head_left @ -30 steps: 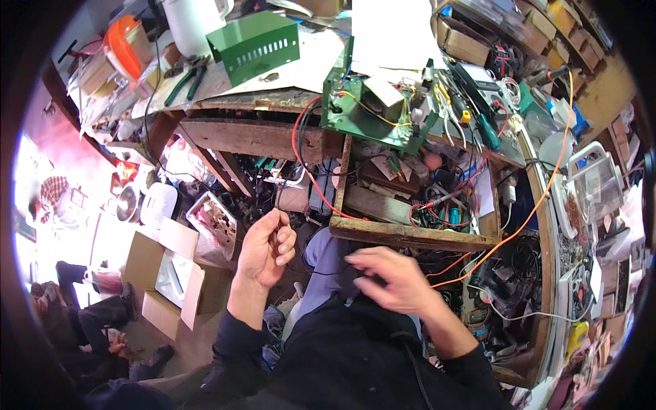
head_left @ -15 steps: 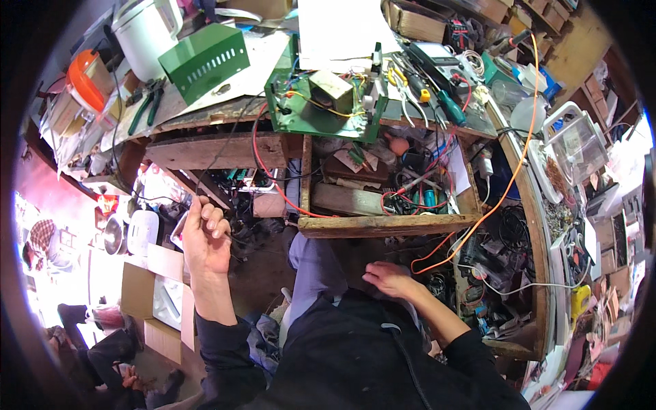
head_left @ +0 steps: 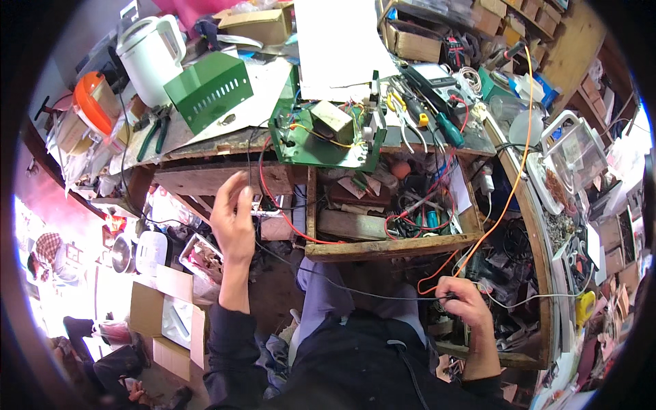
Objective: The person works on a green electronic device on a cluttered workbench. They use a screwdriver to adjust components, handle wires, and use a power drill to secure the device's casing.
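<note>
Right hand (head_left: pixel 466 302) clenched around a dark cable (head_left: pixel 355 291); left hand (head_left: pixel 234 217) raised before the desk (head_left: pixel 188 154), loosely bent, whether gripping anything cannot be told.

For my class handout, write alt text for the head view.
A person's right hand holds a dark cable near an open wooden drawer; the left hand hovers, its grip unclear. Beyond, an opened green case sits on a cluttered workbench.

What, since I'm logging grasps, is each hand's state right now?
Left hand: partly curled; whether it holds anything cannot be told.
Right hand: closed, holding a black cable.
</note>
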Available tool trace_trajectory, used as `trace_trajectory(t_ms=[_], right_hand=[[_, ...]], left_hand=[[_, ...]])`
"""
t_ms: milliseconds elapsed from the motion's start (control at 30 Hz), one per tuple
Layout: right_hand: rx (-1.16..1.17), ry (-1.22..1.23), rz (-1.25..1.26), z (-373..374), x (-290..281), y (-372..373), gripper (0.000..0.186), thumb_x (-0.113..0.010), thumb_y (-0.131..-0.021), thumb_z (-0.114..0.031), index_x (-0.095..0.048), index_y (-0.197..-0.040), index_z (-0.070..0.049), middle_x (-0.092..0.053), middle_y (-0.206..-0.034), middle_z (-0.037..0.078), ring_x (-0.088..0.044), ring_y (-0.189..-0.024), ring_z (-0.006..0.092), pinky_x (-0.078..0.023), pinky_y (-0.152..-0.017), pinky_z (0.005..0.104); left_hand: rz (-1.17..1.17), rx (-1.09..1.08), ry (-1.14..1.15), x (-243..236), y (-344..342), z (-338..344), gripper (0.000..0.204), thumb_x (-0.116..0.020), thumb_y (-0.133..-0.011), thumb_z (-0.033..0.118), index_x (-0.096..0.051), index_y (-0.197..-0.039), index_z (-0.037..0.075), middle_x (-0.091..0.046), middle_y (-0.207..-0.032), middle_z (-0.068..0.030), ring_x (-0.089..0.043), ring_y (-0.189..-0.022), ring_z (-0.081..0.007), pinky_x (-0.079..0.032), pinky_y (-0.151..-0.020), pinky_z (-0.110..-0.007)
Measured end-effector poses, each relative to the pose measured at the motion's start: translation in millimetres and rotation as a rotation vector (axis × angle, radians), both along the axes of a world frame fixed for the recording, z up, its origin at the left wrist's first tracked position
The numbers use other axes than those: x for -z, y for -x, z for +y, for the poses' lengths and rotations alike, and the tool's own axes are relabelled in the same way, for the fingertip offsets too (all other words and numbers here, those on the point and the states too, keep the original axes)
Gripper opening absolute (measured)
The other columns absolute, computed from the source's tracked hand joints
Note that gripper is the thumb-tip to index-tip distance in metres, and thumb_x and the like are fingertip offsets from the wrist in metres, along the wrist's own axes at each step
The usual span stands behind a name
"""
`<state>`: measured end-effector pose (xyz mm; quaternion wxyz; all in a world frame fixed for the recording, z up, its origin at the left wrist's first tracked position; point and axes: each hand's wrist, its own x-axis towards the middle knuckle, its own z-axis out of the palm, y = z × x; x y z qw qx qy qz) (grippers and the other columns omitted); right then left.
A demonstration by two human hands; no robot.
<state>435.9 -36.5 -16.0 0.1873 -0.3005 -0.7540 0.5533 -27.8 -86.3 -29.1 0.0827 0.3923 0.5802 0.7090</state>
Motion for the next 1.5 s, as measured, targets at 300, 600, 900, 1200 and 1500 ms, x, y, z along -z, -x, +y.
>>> trace_trajectory(t_ms=[300,600,900,1200,1500], right_hand=[[0.280,0.034,0.149,4,-23,-24,0.019,-0.069,-0.094,-0.017,-0.061,-0.086,-0.001,-0.057,-0.082,0.000,-0.052,-0.068,0.0071,-0.041,-0.058,0.0233],[0.705,0.036,0.546,23,-35,-17,0.057,-0.073,-0.075,0.014,-0.044,-0.118,-0.008,-0.067,-0.109,0.020,-0.066,-0.071,0.0162,-0.057,-0.059,0.0273],[0.843,0.251,0.684,57,-16,-45,0.053,-0.065,-0.096,0.003,-0.050,-0.147,0.000,-0.072,-0.112,0.016,-0.060,-0.074,0.0074,-0.046,-0.064,0.0223],[0.880,0.284,0.553,85,-8,-66,0.051,-0.051,-0.104,-0.004,-0.038,-0.154,-0.003,-0.071,-0.115,0.014,-0.057,-0.075,0.0075,-0.044,-0.063,0.0221],[1.002,0.257,0.495,123,3,-60,0.032,-0.057,-0.102,-0.009,-0.059,-0.133,-0.002,-0.064,-0.081,0.005,-0.050,-0.061,0.0098,-0.039,-0.054,0.0237]], left_hand=[[0.399,0.271,0.288,-63,6,66,0.032,-0.065,-0.097,0.018,-0.064,-0.118,-0.006,-0.073,-0.099,-0.0169,-0.065,-0.085,-0.0188,-0.052,-0.083,-0.034],[0.178,0.377,0.186,-48,-15,87,0.023,-0.067,-0.099,0.015,-0.067,-0.111,-0.004,-0.067,-0.088,-0.0010,-0.054,-0.081,-0.0058,-0.049,-0.073,-0.026],[0.262,0.359,0.198,-47,-17,99,0.024,-0.066,-0.101,0.018,-0.068,-0.113,-0.003,-0.069,-0.081,-0.0048,-0.059,-0.075,-0.0060,-0.051,-0.064,-0.028],[0.204,0.355,0.370,-61,-24,98,0.025,-0.062,-0.104,0.021,-0.067,-0.117,0.000,-0.070,-0.079,-0.0062,-0.069,-0.061,-0.0125,-0.053,-0.051,-0.028],[-0.069,0.461,0.293,-63,-25,90,0.043,-0.064,-0.102,0.015,-0.053,-0.140,-0.001,-0.070,-0.111,-0.0104,-0.071,-0.074,-0.0148,-0.056,-0.056,-0.025]])
